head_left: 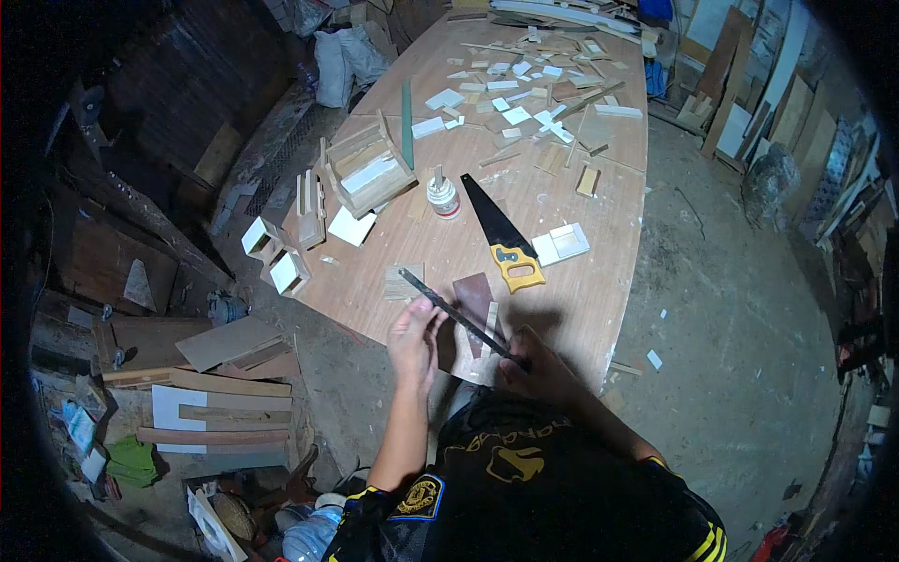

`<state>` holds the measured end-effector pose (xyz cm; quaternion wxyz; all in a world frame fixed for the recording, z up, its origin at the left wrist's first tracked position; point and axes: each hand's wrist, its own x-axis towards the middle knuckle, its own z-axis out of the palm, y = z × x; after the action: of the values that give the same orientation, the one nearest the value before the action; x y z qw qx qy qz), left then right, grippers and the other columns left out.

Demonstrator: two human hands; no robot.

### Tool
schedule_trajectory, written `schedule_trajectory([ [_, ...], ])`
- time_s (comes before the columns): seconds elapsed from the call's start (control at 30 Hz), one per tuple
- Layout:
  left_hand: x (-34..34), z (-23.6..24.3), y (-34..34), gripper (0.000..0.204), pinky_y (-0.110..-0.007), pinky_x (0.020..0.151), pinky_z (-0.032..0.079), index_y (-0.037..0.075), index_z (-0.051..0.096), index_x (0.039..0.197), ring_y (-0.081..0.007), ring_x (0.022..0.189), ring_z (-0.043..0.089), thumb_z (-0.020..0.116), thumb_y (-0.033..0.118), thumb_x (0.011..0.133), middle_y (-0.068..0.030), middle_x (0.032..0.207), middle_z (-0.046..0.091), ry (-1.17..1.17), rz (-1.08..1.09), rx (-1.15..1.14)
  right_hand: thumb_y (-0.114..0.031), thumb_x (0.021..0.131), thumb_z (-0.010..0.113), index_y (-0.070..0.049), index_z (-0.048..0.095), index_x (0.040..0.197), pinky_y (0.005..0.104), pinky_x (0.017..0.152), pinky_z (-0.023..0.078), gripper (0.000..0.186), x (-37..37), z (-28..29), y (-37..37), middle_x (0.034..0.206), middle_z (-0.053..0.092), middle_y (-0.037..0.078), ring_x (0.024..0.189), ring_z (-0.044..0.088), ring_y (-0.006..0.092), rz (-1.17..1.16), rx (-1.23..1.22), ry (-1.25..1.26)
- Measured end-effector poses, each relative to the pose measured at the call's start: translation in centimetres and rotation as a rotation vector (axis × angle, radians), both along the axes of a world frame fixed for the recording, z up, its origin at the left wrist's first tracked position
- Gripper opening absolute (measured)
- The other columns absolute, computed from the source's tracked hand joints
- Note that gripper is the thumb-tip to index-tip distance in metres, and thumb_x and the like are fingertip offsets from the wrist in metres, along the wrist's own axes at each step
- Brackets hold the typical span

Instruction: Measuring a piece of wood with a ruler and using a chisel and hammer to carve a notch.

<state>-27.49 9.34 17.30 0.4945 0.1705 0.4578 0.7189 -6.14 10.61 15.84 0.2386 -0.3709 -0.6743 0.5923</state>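
Note:
Both hands hold a long, thin, dark bar-shaped tool (461,319) slantwise above the near end of the table; its exact kind is not clear. My left hand (413,345) pinches it toward its far left end. My right hand (541,367) is closed round the near right end, with the fingers partly hidden. Beneath the tool lie a reddish-brown sheet (473,290), which looks like sandpaper, and a narrow wood strip (493,318). A small wooden board (403,282) rests left of them. Farther off lies a handsaw (501,234) with a yellow handle.
The wooden table (599,309) also carries a white jar (443,199), a white-faced wooden piece (562,244), an open wooden box (368,170) and many scattered offcuts (520,112). Stacked boards (220,412) are on the floor at left. More boards (735,103) lean at far right.

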Motion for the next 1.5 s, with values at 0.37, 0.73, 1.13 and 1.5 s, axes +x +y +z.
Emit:
schedule_trajectory([
  [0.37,4.9,-3.3,-3.6,0.011,-0.023,0.074,0.046,0.001,0.066,0.093,-0.0079,0.081,0.06,0.061,0.01,0.09,-0.0041,0.091,0.066,0.017,-0.399,-0.183,-0.017,0.086,0.06,-0.003,0.039,0.11,0.0375,0.064,0.047,0.035,-0.2,-0.8,0.2,0.078,0.053,0.01,0.069,0.056,0.0208,-0.086,0.2,0.019],
  [0.73,3.2,0.0,-1.4,0.012,-0.022,0.072,0.045,0.004,0.066,0.092,-0.0078,0.077,0.058,0.059,0.013,0.091,-0.0026,0.086,0.065,0.16,-0.129,-0.102,-0.015,0.088,0.057,-0.004,0.036,0.105,0.0357,0.06,0.048,0.03,-0.3,1.8,-0.2,0.075,0.053,0.011,0.067,0.058,0.0185,-0.029,0.003,-0.082],
  [1.13,3.5,0.5,-0.8,0.012,-0.022,0.059,0.044,0.0,0.065,0.088,-0.0076,0.069,0.055,0.059,0.01,0.091,-0.0055,0.09,0.064,0.067,-0.084,-0.042,-0.019,0.087,0.062,-0.005,0.04,0.101,0.0331,0.065,0.042,0.029,0.1,0.1,0.2,0.08,0.045,0.006,0.072,0.049,0.0152,-0.011,-0.066,-0.021],
  [1.5,5.5,-3.3,-3.4,0.011,-0.02,0.071,0.044,0.0,0.066,0.092,-0.0053,0.075,0.057,0.062,0.01,0.089,-0.0006,0.084,0.065,0.104,-0.373,-0.161,-0.017,0.087,0.063,-0.005,0.041,0.091,0.0308,0.064,0.04,0.026,0.0,0.2,0.2,0.082,0.038,0.005,0.073,0.042,0.0138,-0.074,0.081,0.108],
])
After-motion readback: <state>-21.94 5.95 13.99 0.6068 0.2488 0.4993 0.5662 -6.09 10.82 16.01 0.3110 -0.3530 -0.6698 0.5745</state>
